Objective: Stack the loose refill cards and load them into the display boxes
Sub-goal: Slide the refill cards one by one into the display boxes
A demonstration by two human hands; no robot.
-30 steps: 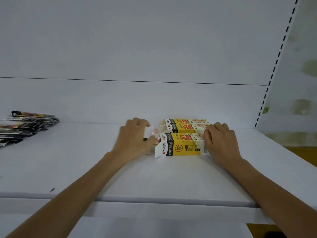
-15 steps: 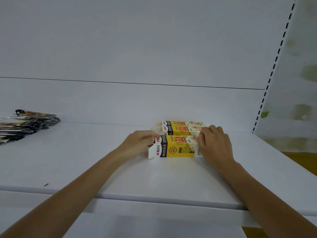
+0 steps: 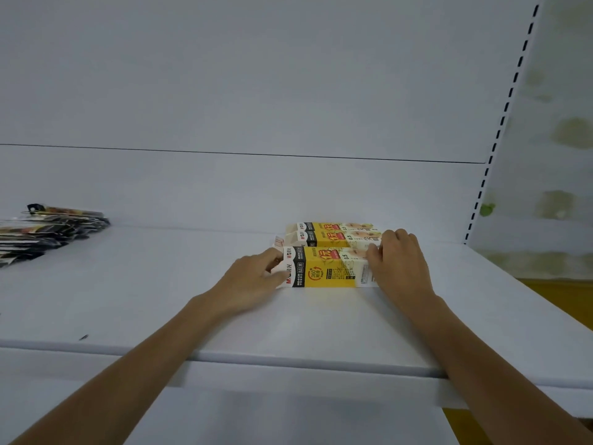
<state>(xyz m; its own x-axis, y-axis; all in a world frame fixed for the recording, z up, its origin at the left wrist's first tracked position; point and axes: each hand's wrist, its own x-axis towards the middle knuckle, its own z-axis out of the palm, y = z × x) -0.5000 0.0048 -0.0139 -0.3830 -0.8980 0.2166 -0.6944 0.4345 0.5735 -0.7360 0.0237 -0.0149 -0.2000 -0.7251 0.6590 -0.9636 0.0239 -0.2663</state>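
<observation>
White shelf edge lies nearest, with free room behind it. My left hand pinches the flap end of the front yellow box; my right hand grips its other end. Two more boxes stand just behind; refill cards lie far left.

1. The light is bright, soft and even. The white shelf and the back panel show as flat pale grey-blue, with no glare.
2. Just in front of the front display box, a faint yellow tint reflects onto the shelf.
3. The large print on that box is readable, but the small text is smeared.
4. Far left of the box, the refill cards look soft and dark.
5. To the right of the box, the slotted upright bows from wide-angle distortion, and the wall beyond it is blotchy and blurred.
</observation>
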